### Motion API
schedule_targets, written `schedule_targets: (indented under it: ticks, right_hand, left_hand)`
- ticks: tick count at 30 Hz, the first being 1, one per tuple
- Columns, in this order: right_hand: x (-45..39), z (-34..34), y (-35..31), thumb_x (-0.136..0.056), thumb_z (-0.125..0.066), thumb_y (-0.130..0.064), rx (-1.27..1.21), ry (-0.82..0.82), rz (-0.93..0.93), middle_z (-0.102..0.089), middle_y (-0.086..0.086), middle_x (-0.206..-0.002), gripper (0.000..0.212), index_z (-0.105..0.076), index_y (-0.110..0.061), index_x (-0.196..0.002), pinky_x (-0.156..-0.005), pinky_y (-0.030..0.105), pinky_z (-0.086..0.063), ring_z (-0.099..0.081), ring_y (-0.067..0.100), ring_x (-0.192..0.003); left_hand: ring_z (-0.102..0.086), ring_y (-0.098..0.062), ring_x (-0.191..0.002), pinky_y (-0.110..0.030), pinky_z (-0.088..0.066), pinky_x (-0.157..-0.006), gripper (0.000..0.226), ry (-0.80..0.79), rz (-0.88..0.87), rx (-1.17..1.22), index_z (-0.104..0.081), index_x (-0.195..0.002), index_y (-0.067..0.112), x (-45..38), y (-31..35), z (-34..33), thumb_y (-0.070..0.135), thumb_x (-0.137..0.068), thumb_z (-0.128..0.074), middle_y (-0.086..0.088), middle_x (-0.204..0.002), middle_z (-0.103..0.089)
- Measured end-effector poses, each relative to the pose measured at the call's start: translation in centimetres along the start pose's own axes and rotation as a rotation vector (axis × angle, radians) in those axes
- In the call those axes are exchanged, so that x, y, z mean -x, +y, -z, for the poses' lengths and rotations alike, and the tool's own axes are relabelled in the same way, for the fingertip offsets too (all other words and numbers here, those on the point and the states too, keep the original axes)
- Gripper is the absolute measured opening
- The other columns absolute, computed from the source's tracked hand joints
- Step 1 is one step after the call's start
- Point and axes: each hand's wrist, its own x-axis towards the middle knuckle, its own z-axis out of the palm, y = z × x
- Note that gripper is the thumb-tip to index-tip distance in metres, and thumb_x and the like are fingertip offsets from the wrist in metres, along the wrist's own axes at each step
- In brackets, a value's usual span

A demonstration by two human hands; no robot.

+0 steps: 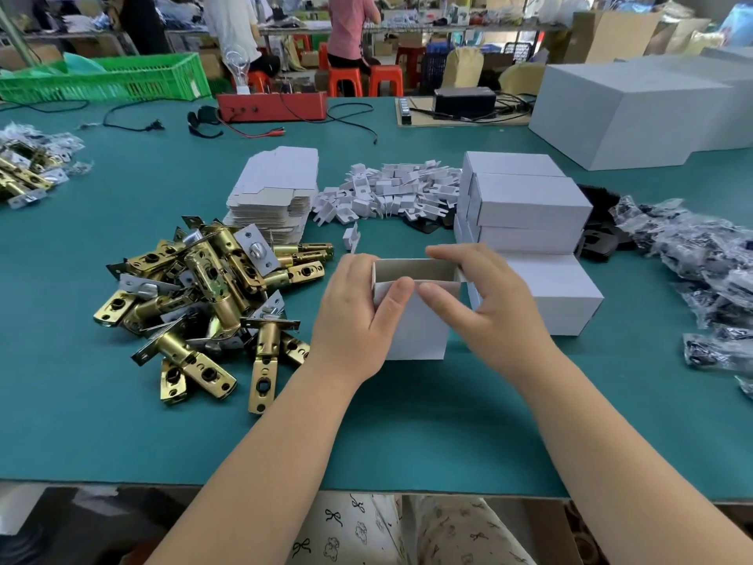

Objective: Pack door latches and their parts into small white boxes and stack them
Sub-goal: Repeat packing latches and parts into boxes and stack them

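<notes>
A small white box (pixel 415 320) stands upright on the green table with its top end open. My left hand (pixel 358 316) grips its left side, thumb on the front flap. My right hand (pixel 485 303) holds its right side, fingers over the rim and thumb pressing the front flap. A heap of brass door latches (pixel 208 295) lies to the left of the box. Flat unfolded box blanks (pixel 277 193) are stacked behind the latches. A pile of small white plastic parts (pixel 399 189) lies behind the box. Closed white boxes (pixel 529 210) are stacked to the right.
Bags of black parts (pixel 692 254) spread along the right side. More bagged latches (pixel 28 169) lie at far left. Large white cartons (pixel 635 108) stand at back right; a red device (pixel 273 106), cables and a green crate (pixel 110 77) sit at the back. People sit beyond.
</notes>
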Motion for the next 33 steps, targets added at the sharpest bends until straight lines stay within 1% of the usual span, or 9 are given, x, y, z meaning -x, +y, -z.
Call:
schedule_targets:
  ticks: [4,7,11,15,19,21,23,28,33]
  right_hand:
    - [0.7,-1.2,0.2,-0.087,-0.059,-0.032,-0.102,0.092,-0.025,-0.057,-0.010,-0.101,0.030,-0.052,-0.035,-0.116,-0.082,0.003,-0.034,-0.049,-0.004,-0.095]
    - [1.1,-2.0,0.3,-0.090,-0.060,-0.024,-0.044,0.158,0.082,-0.057,0.003,-0.096,0.027,-0.059,-0.017,-0.117,-0.083,0.006,-0.036,-0.049,0.002,-0.089]
    - [1.3,-2.2,0.7,-0.091,-0.055,-0.027,0.020,0.230,0.126,-0.056,0.007,-0.095,0.032,-0.064,-0.001,-0.107,-0.084,0.008,-0.036,-0.048,0.007,-0.090]
    - [1.5,-2.0,1.0,-0.090,-0.056,-0.026,0.044,0.307,0.113,-0.052,0.001,-0.097,0.029,-0.062,0.002,-0.098,-0.085,0.007,-0.034,-0.047,0.011,-0.091]
    - [1.6,-1.7,1.3,-0.085,-0.064,-0.036,-0.036,0.298,-0.042,-0.045,-0.028,-0.106,0.043,-0.049,-0.022,-0.123,-0.085,-0.001,-0.030,-0.043,-0.008,-0.093]
    - [1.7,-1.8,1.1,-0.082,-0.064,-0.043,-0.095,0.258,-0.096,-0.046,-0.039,-0.105,0.049,-0.036,-0.049,-0.122,-0.079,0.001,-0.035,-0.048,-0.009,-0.090]
    - [1.6,-1.9,1.0,-0.081,-0.064,-0.044,-0.095,0.245,-0.090,-0.045,-0.044,-0.104,0.049,-0.033,-0.059,-0.116,-0.074,0.001,-0.036,-0.049,-0.008,-0.086]
    - [1.5,-2.2,1.7,-0.086,-0.066,-0.036,-0.057,0.266,-0.045,-0.046,-0.034,-0.108,0.041,-0.049,-0.032,-0.123,-0.078,-0.001,-0.033,-0.047,-0.015,-0.090]
    - [1.6,-2.2,1.9,-0.086,-0.065,-0.033,-0.013,0.272,-0.041,-0.044,-0.033,-0.108,0.043,-0.053,-0.020,-0.125,-0.080,-0.003,-0.031,-0.045,-0.011,-0.088]
  left_hand:
    - [-0.051,-0.015,-0.085,-0.034,-0.044,-0.076,0.063,-0.048,0.081,0.068,-0.054,-0.100,0.008,0.2,0.0,-0.1,0.065,-0.087,-0.030,0.000,-0.091,-0.053]
    - [-0.050,-0.006,-0.082,-0.026,-0.040,-0.071,0.058,-0.063,0.103,0.082,-0.052,-0.096,0.014,0.2,-0.1,-0.1,0.066,-0.085,-0.029,0.005,-0.087,-0.053]
    - [-0.054,-0.012,-0.092,-0.030,-0.044,-0.078,0.062,-0.090,0.102,0.064,-0.055,-0.109,0.015,0.5,0.3,0.1,0.067,-0.086,-0.030,0.003,-0.098,-0.057]
    - [-0.052,-0.015,-0.100,-0.031,-0.041,-0.082,0.067,-0.139,0.159,-0.237,-0.056,-0.113,0.019,0.2,1.1,1.3,0.071,-0.089,-0.022,0.003,-0.107,-0.057]
    - [-0.055,-0.014,-0.089,-0.030,-0.041,-0.069,0.043,-0.168,0.270,-0.641,-0.058,-0.110,0.027,0.3,1.8,4.8,0.062,-0.090,-0.042,0.009,-0.104,-0.060]
    - [-0.057,-0.015,-0.078,-0.028,-0.040,-0.058,0.040,-0.230,0.366,-0.849,-0.057,-0.102,0.026,1.2,1.8,7.5,0.062,-0.088,-0.048,0.009,-0.091,-0.060]
    - [-0.054,-0.014,-0.071,-0.026,-0.036,-0.051,0.046,-0.351,0.503,-1.055,-0.049,-0.095,0.024,2.1,2.1,9.9,0.068,-0.084,-0.050,0.008,-0.077,-0.053]
    - [-0.052,-0.015,-0.076,-0.027,-0.035,-0.051,0.055,-0.514,0.624,-1.090,-0.039,-0.121,0.024,3.3,2.4,11.2,0.058,-0.083,-0.061,0.011,-0.081,-0.048]
    - [-0.050,-0.013,-0.058,-0.026,-0.035,-0.047,0.053,-0.401,0.516,-1.033,-0.027,-0.103,0.018,3.4,3.0,10.0,0.046,-0.081,-0.067,0.005,-0.070,-0.051]
